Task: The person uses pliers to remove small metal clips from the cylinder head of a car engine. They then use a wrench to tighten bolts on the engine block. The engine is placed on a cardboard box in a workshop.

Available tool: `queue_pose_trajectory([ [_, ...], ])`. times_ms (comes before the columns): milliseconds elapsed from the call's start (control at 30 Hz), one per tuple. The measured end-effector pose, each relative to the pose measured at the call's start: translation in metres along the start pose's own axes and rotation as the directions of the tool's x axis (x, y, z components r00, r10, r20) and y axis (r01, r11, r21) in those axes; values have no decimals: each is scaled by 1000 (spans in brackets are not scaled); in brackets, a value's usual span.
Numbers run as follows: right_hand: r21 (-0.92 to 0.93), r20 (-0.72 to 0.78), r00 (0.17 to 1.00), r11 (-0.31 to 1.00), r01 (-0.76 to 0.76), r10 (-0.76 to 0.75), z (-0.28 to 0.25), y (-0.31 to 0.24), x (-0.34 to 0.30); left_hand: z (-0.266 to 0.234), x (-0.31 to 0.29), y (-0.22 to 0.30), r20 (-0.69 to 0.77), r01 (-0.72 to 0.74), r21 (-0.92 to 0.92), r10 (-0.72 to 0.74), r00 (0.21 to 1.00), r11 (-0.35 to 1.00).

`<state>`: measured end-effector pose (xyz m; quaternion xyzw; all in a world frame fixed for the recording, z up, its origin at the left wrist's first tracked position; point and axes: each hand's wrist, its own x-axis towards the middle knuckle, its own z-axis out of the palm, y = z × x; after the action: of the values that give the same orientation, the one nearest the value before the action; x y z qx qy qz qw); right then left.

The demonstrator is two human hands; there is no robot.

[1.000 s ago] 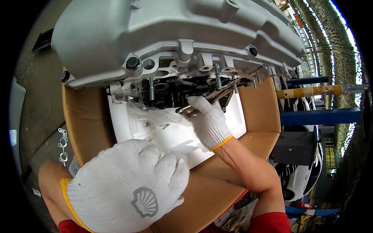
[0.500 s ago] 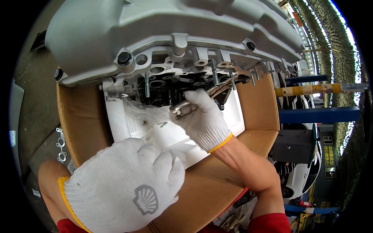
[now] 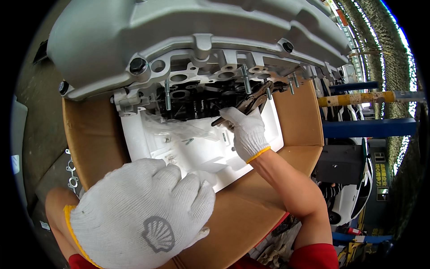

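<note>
One white-gloved left hand curls, its contents impossible to tell; the white-gloved right hand grips dull-metal locking pliers near a threaded silver stud. They look stiff, weighty, best held by the handles. White foam sits in a brown cardboard box; beyond, a blue workshop beam.

Left hand close, right hand farther forward.
Left lies back-up, fingers bent, underside unclear; right curls into a grip, forearm slanting.
</note>
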<state>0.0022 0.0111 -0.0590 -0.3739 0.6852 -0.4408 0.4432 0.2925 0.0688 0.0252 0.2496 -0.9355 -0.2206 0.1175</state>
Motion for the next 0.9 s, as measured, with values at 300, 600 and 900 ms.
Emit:
queue_pose_trajectory([
  [300, 605, 508, 843, 623, -496, 177, 28, -34, -29, 2, 1, 2, 121, 2, 74, -11, 993, 997],
  [600, 22, 62, 996, 997, -68, 67, -1, -1, 3, -11, -1, -5, 45, -8, -59, 10, 999, 998],
  [900, 584, 526, 817, 598, -549, 237, 42, -57, -35, -12, 3, -4, 77, -45, -7, 45, 996, 999],
])
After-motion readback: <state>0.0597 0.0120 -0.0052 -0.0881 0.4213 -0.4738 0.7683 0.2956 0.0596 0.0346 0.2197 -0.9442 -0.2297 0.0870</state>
